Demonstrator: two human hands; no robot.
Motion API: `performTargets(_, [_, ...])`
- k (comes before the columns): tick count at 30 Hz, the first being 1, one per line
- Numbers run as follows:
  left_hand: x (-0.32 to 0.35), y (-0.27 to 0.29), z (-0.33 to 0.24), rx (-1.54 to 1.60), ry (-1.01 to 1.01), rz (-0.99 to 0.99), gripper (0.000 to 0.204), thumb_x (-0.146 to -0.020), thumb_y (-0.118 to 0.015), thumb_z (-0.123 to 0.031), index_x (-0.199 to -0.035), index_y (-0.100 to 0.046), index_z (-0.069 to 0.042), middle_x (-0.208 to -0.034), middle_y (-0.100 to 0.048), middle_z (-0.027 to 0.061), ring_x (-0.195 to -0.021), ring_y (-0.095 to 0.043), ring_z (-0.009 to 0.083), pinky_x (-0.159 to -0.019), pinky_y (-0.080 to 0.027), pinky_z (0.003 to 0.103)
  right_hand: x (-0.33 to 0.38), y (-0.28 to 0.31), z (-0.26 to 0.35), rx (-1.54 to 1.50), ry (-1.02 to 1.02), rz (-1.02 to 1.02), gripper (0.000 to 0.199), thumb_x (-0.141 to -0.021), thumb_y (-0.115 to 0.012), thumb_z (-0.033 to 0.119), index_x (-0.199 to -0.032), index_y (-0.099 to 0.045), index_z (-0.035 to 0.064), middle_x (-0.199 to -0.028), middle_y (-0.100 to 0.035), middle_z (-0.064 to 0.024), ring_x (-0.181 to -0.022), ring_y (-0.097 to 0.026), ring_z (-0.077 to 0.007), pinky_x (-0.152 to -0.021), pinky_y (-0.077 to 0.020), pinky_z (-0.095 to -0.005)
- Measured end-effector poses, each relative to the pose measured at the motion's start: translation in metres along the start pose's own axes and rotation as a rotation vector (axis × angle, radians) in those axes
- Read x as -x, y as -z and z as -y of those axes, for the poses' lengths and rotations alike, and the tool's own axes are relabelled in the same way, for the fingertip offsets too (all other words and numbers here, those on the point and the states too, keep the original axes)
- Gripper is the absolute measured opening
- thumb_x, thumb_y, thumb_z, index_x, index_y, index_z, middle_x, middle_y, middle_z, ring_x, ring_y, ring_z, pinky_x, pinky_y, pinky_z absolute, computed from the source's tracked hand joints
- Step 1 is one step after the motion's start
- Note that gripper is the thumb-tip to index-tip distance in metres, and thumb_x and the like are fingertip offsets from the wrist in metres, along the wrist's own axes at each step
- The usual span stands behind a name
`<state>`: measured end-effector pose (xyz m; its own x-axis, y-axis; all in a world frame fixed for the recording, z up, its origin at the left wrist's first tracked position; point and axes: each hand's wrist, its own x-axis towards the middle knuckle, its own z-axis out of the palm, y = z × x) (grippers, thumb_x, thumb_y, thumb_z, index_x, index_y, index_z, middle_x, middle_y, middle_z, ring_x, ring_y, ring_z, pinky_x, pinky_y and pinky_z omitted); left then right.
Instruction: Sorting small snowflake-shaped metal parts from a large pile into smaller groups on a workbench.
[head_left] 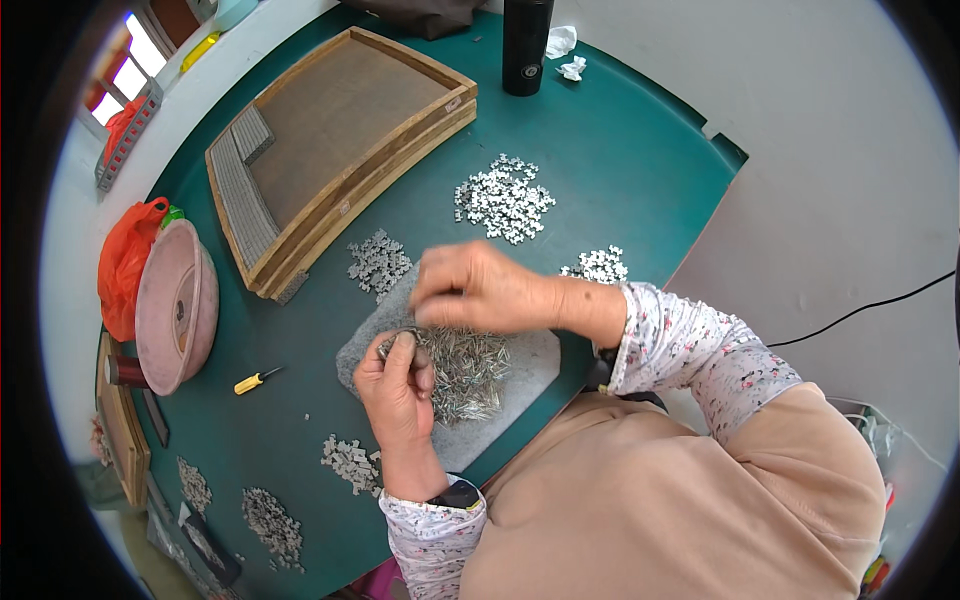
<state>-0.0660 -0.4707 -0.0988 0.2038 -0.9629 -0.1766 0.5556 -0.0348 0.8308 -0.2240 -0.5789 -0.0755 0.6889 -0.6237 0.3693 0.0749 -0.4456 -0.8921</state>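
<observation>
My left hand (402,385) is closed, its thumb pressing a small dark metal part (385,348) against the curled fingers. Just above it, my right hand (478,287) bends down with its fingers drawn together. Motion blurs those fingertips, and whatever they pinch is too small to make out. Beneath both hands, a heap of thin shiny metal pins (465,375) lies on a grey cloth pad (525,375). Close to the pad's far side is a pile of grey small metal pieces (379,262); another pile of flat grey pieces (350,464) lies left of my left wrist.
Piles of silvery pieces (505,200) (597,265) lie farther out on the green table (640,150). A wooden-framed tray (340,130) holds grey strips. Left are a pink basin (165,330), a yellow screwdriver (252,383) and darker piles (272,525). A black tumbler (526,50) stands at the back.
</observation>
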Motion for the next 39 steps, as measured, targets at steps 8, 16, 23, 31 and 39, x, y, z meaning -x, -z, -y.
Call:
performTargets(8, [-0.003, 0.000, -0.003, -0.026, 0.029, -0.117, 0.014, -0.091, -0.063, -0.016, -0.089, -0.060, -0.001, -0.073, -0.060, 0.0075, -0.054, -0.053, 0.0129, -0.043, -0.037, 0.023, -0.030, 0.044, -0.048, 1.323, -0.136, -0.037, 0.010, -0.073, -0.062, 0.009, -0.077, -0.070, 0.0045, -0.090, -0.061, -0.0137, -0.090, -0.057, -0.0293, -0.079, -0.0451, -0.0403])
performTargets(16, [-0.004, -0.002, -0.011, 0.093, 0.062, -0.073, 0.016, -0.093, -0.059, -0.018, -0.088, -0.059, -0.002, -0.077, -0.061, 0.0085, -0.060, -0.056, 0.0145, -0.047, -0.040, 0.024, -0.032, 0.046, -0.055, 1.239, -0.067, -0.108, 0.015, -0.072, -0.059, 0.005, -0.086, -0.063, 0.0028, -0.087, -0.061, -0.0139, -0.086, -0.060, -0.0301, -0.075, -0.0480, -0.0406])
performTargets(23, [-0.003, 0.002, -0.003, -0.062, -0.028, -0.132, 0.011, -0.085, -0.068, -0.006, -0.093, -0.064, 0.001, -0.069, -0.061, 0.0059, -0.050, -0.054, 0.0118, -0.041, -0.038, 0.022, -0.014, 0.008, -0.002, 0.411, 0.054, 0.005, 0.018, -0.077, -0.064, 0.001, -0.094, -0.058, -0.0006, -0.084, -0.061, -0.0164, -0.078, -0.062, -0.0341, -0.069, -0.0506, -0.0401])
performTargets(31, [0.000, -0.008, -0.001, -0.204, -0.117, -0.148, 0.013, -0.085, -0.068, -0.004, -0.094, -0.066, 0.005, -0.068, -0.063, 0.0072, -0.052, -0.060, 0.0126, -0.045, -0.046, 0.021, -0.001, -0.014, 0.011, 0.270, 0.010, 0.038, 0.019, -0.077, -0.063, -0.002, -0.095, -0.058, -0.0015, -0.085, -0.062, -0.0144, -0.077, -0.063, -0.0267, -0.067, -0.0510, -0.0346])
performTargets(39, [0.001, -0.006, 0.000, -0.244, -0.155, -0.082, 0.012, -0.087, -0.065, -0.004, -0.094, -0.064, 0.006, -0.072, -0.065, 0.0097, -0.056, -0.064, 0.0160, -0.051, -0.052, 0.024, 0.000, 0.008, 0.010, 0.180, -0.088, 0.026, 0.018, -0.081, -0.068, 0.004, -0.099, -0.068, 0.0031, -0.085, -0.064, -0.0066, -0.079, -0.063, -0.0163, -0.071, -0.0514, -0.0303])
